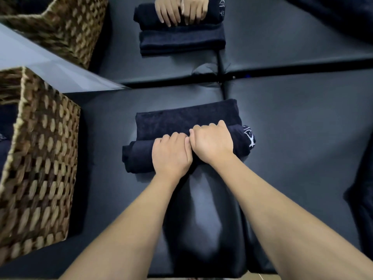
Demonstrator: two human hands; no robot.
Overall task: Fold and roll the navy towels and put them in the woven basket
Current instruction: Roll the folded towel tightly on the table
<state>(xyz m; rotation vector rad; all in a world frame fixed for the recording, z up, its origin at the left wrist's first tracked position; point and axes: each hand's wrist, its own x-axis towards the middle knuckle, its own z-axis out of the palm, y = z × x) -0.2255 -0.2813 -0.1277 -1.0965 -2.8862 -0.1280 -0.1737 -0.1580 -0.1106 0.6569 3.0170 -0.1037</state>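
Navy towel [187, 120] half rolled on dark padded table [292, 128], white embroidery at roll's right end, left hand [171, 154] and right hand [212, 141] curled over the roll, gripping it

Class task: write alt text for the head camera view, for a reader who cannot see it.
Both hands, left hand and right hand, side by side, grip a half-rolled navy towel on a dark padded table. A woven basket stands at the left, and a mirror behind reflects the scene.

Both forearms stretched forward, left hand [171, 152] and right hand [212, 142] side by side, palms down, fingers curled
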